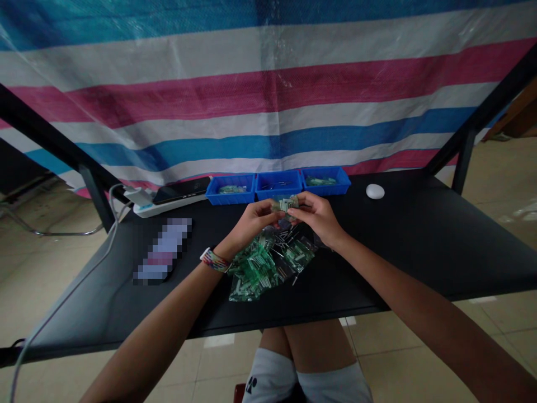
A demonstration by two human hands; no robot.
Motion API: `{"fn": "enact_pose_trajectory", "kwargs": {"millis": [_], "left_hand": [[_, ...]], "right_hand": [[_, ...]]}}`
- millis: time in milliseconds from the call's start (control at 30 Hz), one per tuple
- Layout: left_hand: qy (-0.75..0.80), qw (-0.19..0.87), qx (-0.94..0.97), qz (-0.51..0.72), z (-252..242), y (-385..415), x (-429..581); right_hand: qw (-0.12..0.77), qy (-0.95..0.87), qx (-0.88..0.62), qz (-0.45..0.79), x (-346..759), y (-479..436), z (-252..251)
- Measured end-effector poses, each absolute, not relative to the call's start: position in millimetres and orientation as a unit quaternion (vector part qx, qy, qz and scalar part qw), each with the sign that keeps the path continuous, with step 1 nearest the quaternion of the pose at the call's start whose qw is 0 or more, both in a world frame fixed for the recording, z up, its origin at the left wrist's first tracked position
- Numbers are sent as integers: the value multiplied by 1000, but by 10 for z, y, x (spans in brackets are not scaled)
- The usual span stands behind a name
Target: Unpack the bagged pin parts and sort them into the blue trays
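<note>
Between my two hands is a small clear plastic bag (pixel 286 204) with pale, thin pieces in it. My left hand (pixel 257 219) pinches its left side, and my right hand (pixel 318 215) grips the right side with thumb and fingers. Below the hands lies a heap of clear bags with green and white pieces (pixel 255 266). Thin metal pins (pixel 285 238) show among the bags, some loose on the table. Just behind my hands stand three blue bins: the left bin (pixel 230 198) and the right bin (pixel 327 188) hold greenish pieces, the middle bin (pixel 277 193) a few thin metal ones.
On the black table (pixel 403 240) a white mouse-shaped object (pixel 375 191) lies at the right. A blurred-out phone (pixel 165 249) is at the left. Behind it, a dark phone (pixel 180 190) rests on a white power strip (pixel 168 207) with a cable. Striped sheeting (pixel 268 95) hangs behind.
</note>
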State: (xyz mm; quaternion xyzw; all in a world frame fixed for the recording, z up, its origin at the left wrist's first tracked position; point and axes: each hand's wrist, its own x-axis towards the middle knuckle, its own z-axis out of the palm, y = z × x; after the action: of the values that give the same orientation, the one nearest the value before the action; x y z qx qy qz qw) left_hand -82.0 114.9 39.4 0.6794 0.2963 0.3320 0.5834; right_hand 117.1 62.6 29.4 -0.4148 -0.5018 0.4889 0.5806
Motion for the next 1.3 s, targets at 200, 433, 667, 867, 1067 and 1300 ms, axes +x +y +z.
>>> {"fn": "enact_pose_trajectory", "kwargs": {"millis": [200, 433, 667, 867, 1067, 1300], "left_hand": [[324, 518, 714, 342, 422, 1100, -820], [335, 458, 749, 341, 413, 1115, -848], [325, 433, 767, 343, 383, 1162, -870], [322, 379, 804, 326, 329, 1180, -876], [299, 348, 835, 303, 341, 1157, -860], [287, 339, 844, 301, 319, 1171, -853]], "right_hand": [[627, -511, -436, 394, 1300, 725, 364], [705, -496, -473, -181, 2153, 744, 730], [513, -621, -548, -224, 2349, 923, 489], [396, -661, -622, -140, 2238, 980, 188], [287, -693, -652, -113, 2216, 1005, 73], [344, -685, -630, -123, 2106, 921, 259]]}}
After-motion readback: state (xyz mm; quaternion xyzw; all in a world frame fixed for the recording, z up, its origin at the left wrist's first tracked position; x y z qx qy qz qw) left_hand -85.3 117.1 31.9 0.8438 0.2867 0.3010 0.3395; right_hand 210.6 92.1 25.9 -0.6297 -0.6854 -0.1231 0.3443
